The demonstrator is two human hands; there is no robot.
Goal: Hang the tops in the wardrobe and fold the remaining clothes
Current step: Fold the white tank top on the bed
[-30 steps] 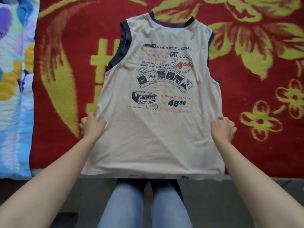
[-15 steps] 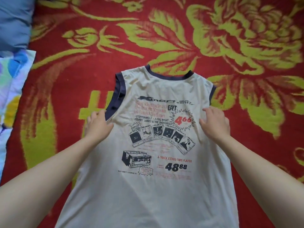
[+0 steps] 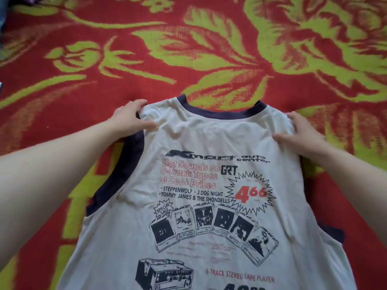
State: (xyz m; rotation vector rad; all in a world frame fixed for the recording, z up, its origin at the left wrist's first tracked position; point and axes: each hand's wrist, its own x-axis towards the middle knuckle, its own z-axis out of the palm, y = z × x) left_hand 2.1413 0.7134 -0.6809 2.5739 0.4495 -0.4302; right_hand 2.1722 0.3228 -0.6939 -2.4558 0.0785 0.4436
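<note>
both hands have slid up from the sides to the shoulders, left hand and right hand each pinching the top (flat, print up, on the red rug), probably ready to lift it for hanging.

One head-worn view — forward and steeply down, close above the sleeveless top
</note>
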